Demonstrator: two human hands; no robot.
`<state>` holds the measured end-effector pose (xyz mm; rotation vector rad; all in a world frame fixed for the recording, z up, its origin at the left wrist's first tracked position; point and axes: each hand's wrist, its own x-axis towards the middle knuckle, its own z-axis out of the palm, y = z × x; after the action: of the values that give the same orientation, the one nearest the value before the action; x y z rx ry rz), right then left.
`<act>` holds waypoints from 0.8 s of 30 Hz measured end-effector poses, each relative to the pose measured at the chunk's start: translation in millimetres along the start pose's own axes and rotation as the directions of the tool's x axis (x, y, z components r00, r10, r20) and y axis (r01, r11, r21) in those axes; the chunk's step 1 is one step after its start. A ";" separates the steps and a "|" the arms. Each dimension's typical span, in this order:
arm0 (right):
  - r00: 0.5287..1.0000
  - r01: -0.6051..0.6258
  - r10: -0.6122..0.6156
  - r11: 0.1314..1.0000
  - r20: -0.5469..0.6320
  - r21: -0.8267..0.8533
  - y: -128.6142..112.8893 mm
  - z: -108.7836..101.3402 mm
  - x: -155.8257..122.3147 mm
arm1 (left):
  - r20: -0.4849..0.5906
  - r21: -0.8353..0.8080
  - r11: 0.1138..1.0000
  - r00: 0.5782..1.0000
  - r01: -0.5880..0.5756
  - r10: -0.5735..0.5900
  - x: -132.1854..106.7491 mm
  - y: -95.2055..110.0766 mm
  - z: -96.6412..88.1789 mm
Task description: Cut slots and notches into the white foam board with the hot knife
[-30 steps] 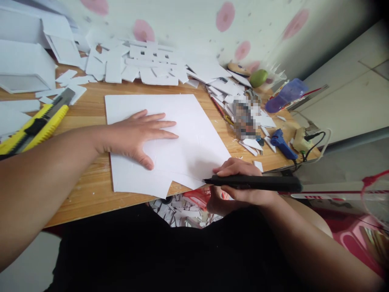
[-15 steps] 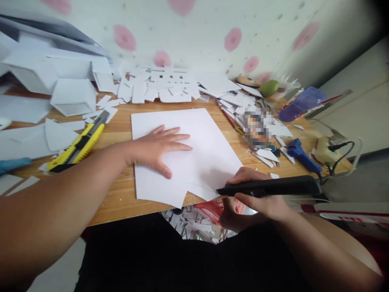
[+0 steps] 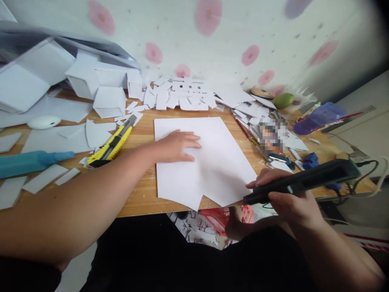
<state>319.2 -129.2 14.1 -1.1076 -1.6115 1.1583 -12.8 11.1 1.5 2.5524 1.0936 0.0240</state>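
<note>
A white foam-board-like sheet (image 3: 209, 170) lies on the wooden table (image 3: 138, 198), with a notch in its near edge. My left hand (image 3: 178, 147) rests flat on its left half, fingers stretched out and holding nothing. In my right hand (image 3: 291, 200) is a chunky black cutter knife (image 3: 310, 178), its rear end tilted up. The knife's front end is by the sheet's near right edge; I cannot make out a blade. A yellow utility knife (image 3: 114, 144) lies left of the sheet, beyond my left forearm.
White scraps (image 3: 194, 97) are heaped along the wall. Folded white box shapes (image 3: 109, 101) stand at the back left, near a blue tool (image 3: 33, 162). A green fruit (image 3: 284, 100), a purple container (image 3: 319, 117) and cords (image 3: 369, 164) occupy the right. More scraps (image 3: 200, 235) lie below the table edge.
The view has swung, so the scene sits further right. The black cutter knife has come off the sheet's surface to its edge and tilted up. My left hand's fingers are drawn in slightly.
</note>
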 end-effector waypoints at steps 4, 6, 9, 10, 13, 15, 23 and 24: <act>0.961 -0.218 0.225 0.974 -0.163 0.059 -0.5 10.3 -23.8 | -0.203 0.024 0.966 0.947 0.259 -0.249 -0.2 -29.6 -3.0; 0.925 -0.245 0.272 0.961 -0.266 0.131 1.7 15.5 -33.8 | -0.234 0.043 0.944 0.922 0.327 -0.309 -2.1 -45.4 -5.9; 0.863 -0.316 0.404 0.900 -0.304 0.301 2.7 24.2 -41.0 | -0.245 0.098 0.915 0.901 0.391 -0.359 -4.9 -60.5 -8.3; 0.839 -0.335 0.446 0.874 -0.310 0.351 1.7 27.9 -41.4 | -0.254 0.117 0.905 0.893 0.409 -0.371 -5.2 -62.9 -8.7; 0.803 -0.289 0.475 0.839 -0.359 0.462 -3.5 39.4 -39.1 | -0.286 0.171 0.880 0.877 0.443 -0.386 -5.6 -64.4 -9.9; 0.806 -0.226 0.439 0.848 -0.396 0.479 -6.4 44.1 -35.9 | -0.304 0.203 0.866 0.870 0.457 -0.388 -6.9 -61.5 -10.9; 0.838 -0.039 0.241 0.921 -0.490 0.387 0.4 27.2 5.3 | -0.321 0.220 0.799 0.815 0.559 -0.482 -22.0 -45.0 -18.3; 0.840 -0.001 0.203 0.928 -0.504 0.372 1.5 24.6 13.8 | -0.320 0.217 0.794 0.810 0.568 -0.492 -23.6 -43.4 -20.1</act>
<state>292.6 -121.2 9.1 -1.1523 -0.8724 1.0349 -62.7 28.5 8.7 2.4286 2.0365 0.0315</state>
